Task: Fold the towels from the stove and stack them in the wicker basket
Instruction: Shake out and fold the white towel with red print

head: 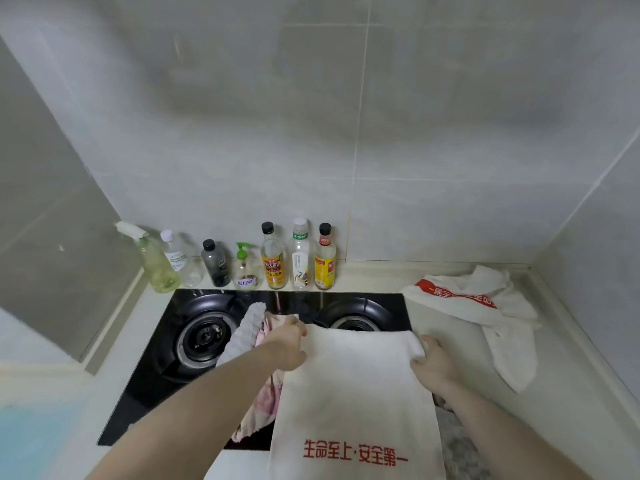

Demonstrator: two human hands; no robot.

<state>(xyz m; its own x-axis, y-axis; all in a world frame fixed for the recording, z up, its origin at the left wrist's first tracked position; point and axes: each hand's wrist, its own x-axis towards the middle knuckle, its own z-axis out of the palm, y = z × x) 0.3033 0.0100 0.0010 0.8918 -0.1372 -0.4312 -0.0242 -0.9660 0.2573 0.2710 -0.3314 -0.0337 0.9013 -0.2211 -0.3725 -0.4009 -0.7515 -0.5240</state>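
Right now both hands hold the far edge of a white towel with red lettering [356, 393], which lies lengthwise over the black gas stove [166, 344] and runs toward the person. The left hand [287, 344] pinches the far-left corner, fingers curled over the cloth; the right hand [433, 362] grips the far-right corner, thumb on top and the other fingers tucked under, so how they lie beneath cannot be told. Judging from this, the step in hand is the 1st fold. To do it well, keep the 2 corners level and the edge taut, bring them straight back onto the near corners, then smooth the crease flat. A grey towel [244, 327] and a pink patterned one [263, 403] lie bunched under the left side and could drag along, so lift clear of them. Another white towel with a red band [485, 313] sits crumpled on the counter to the right, near the corner. 7 bottles [275, 258] line the wall behind the burners. No wicker basket is in view.
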